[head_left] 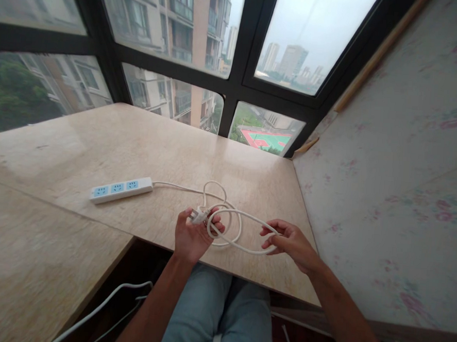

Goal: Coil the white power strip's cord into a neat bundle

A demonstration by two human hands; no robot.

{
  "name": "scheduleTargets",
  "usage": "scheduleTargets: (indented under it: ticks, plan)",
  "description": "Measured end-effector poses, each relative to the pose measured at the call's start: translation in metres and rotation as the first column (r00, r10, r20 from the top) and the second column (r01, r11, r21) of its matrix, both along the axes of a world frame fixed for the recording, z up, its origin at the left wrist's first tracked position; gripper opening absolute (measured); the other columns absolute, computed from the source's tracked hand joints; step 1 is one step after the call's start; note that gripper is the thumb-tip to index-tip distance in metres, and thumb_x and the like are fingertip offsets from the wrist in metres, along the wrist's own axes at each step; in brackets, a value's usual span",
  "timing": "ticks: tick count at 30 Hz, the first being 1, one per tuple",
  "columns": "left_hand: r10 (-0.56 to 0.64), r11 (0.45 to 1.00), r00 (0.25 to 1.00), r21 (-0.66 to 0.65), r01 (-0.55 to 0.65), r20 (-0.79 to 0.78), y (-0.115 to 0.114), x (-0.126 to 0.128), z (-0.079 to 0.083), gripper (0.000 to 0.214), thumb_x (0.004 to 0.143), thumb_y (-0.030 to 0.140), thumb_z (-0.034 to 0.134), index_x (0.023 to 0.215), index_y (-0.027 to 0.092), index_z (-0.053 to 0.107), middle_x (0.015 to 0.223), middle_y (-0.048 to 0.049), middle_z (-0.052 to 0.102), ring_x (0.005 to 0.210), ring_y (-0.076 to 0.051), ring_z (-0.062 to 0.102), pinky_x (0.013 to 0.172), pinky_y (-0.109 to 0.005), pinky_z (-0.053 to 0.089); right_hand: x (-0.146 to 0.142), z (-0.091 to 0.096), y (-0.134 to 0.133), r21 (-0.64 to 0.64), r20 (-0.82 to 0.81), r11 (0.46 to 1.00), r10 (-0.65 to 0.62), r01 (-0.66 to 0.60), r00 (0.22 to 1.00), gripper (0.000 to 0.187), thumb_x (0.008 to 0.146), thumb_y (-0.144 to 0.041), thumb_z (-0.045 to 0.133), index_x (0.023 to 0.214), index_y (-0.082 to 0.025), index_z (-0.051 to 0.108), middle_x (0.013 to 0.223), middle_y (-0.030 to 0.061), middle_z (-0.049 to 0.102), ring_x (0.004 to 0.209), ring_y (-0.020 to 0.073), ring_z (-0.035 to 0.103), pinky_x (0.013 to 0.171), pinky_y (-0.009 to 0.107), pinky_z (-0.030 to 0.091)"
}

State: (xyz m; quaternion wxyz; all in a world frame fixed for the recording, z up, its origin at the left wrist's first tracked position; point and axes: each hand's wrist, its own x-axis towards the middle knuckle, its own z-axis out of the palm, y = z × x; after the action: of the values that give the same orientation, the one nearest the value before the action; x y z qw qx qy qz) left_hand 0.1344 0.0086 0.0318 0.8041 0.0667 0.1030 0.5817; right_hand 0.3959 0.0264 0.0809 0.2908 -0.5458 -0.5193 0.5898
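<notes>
A white power strip (121,189) with blue socket faces lies on the stone-topped sill, left of my hands. From its right end a white cord (181,187) runs to loose loops around my hands. My left hand (197,231), palm up, is closed on the white plug (198,216), its metal prongs pointing left; part of the cord crosses over the fingers. To the right, my right hand (288,242) pinches a long loop of the cord between thumb and fingers, held a little above the sill.
The beige sill (79,141) stretches back to dark-framed windows (234,78). On the right stands a wall with flowered paper (385,191). Below the sill's front edge is a dark gap with another white cable (104,303). My legs (204,309) are under the edge.
</notes>
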Motion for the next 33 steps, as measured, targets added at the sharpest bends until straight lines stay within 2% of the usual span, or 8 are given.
scheduleTargets:
  ticks: [3, 7, 10, 16, 19, 22, 26, 33]
  plan:
    - [0.043, 0.998, 0.999, -0.051, -0.042, 0.018, 0.0, 0.0, 0.003, 0.05, 0.077, 0.05, 0.058, 0.096, 0.005, 0.068, 0.074, -0.0098, 0.068, 0.071, -0.022, 0.065, 0.076, -0.036, 0.052, -0.001, -0.003, -0.005, -0.057, -0.039, 0.994, 0.087, -0.089, 0.995, 0.025, 0.067, -0.027, 0.07, 0.088, -0.015, 0.063, 0.092, 0.0039, 0.066, 0.064, 0.0136, 0.065, 0.058, 0.03, 0.058]
    - [-0.036, 0.999, 0.998, -0.037, 0.038, 0.05, 0.003, 0.007, 0.012, 0.055, 0.083, 0.056, 0.048, 0.095, 0.005, 0.066, 0.059, -0.0012, 0.053, 0.054, -0.014, 0.055, 0.059, -0.03, 0.05, -0.006, -0.007, -0.016, -0.085, -0.116, 0.984, 0.148, -0.159, 0.982, 0.032, 0.073, -0.038, 0.072, 0.095, -0.017, 0.063, 0.095, 0.0051, 0.065, 0.064, 0.0134, 0.065, 0.057, 0.031, 0.057]
    - [-0.105, 0.994, 0.992, -0.026, 0.107, 0.07, 0.007, 0.011, 0.018, 0.062, 0.087, 0.061, 0.039, 0.094, 0.005, 0.065, 0.051, 0.0056, 0.038, 0.037, -0.005, 0.031, 0.039, -0.019, 0.032, -0.006, -0.008, -0.019, -0.027, -0.219, 0.98, 0.189, -0.2, 0.957, 0.045, 0.076, -0.046, 0.072, 0.112, -0.021, 0.059, 0.11, 0.0092, 0.063, 0.082, 0.0192, 0.068, 0.078, 0.041, 0.056]
    - [-0.297, 0.954, 0.955, -0.043, 0.298, 0.013, 0.005, 0.014, 0.025, 0.074, 0.083, 0.074, 0.034, 0.091, 0.007, 0.065, 0.045, 0.0102, 0.022, 0.034, -0.003, 0.008, 0.035, -0.017, 0.012, -0.009, -0.008, 0.0, 0.207, -0.291, 0.978, 0.065, -0.003, 0.955, 0.048, 0.087, -0.059, 0.051, 0.122, -0.026, 0.056, 0.129, 0.0124, 0.058, 0.117, 0.0268, 0.057, 0.099, 0.048, 0.044]
    - [-0.406, 0.914, 0.914, 0.015, 0.406, -0.017, -0.001, 0.015, 0.031, 0.075, 0.075, 0.08, 0.042, 0.091, 0.01, 0.064, 0.045, 0.0112, 0.02, 0.036, -0.002, 0.003, 0.035, -0.016, 0.008, -0.025, -0.01, 0.012, 0.235, -0.353, 0.972, 0.084, 0.002, 0.932, 0.041, 0.084, -0.047, 0.06, 0.119, -0.027, 0.059, 0.131, 0.0096, 0.058, 0.122, 0.0259, 0.053, 0.104, 0.048, 0.039]
    - [-0.466, 0.88, 0.878, 0.044, 0.472, -0.111, -0.007, 0.012, 0.036, 0.053, 0.077, 0.065, 0.058, 0.088, 0.014, 0.061, 0.045, 0.0119, 0.02, 0.036, -0.002, 0.002, 0.035, -0.015, 0.006, -0.045, -0.008, 0.016, 0.24, -0.367, 0.963, 0.209, -0.125, 0.906, 0.048, 0.073, -0.035, 0.073, 0.119, -0.026, 0.061, 0.134, 0.0085, 0.057, 0.127, 0.0252, 0.049, 0.108, 0.046, 0.035]
    - [-0.481, 0.869, 0.828, -0.033, 0.493, -0.289, -0.012, 0.005, 0.04, 0.021, 0.076, 0.032, 0.067, 0.074, 0.017, 0.052, 0.043, 0.0121, 0.02, 0.035, -0.003, 0.005, 0.033, -0.015, 0.006, -0.066, -0.001, 0.013, 0.172, -0.369, 0.932, 0.362, -0.32, 0.856, 0.046, 0.079, -0.037, 0.067, 0.122, -0.023, 0.06, 0.133, 0.0096, 0.057, 0.122, 0.0235, 0.054, 0.107, 0.043, 0.036]
    - [-0.383, 0.908, 0.757, -0.064, 0.415, -0.529, -0.014, -0.001, 0.043, 0.028, 0.078, 0.036, 0.069, 0.078, 0.021, 0.046, 0.045, 0.0138, 0.021, 0.036, -0.002, 0.006, 0.033, -0.014, 0.007, -0.082, -0.025, 0.017, 0.032, -0.228, 0.979, 0.202, -0.201, 0.952, 0.042, 0.075, -0.037, 0.07, 0.113, -0.021, 0.061, 0.109, 0.0058, 0.066, 0.1, 0.0188, 0.063, 0.087, 0.034, 0.05]
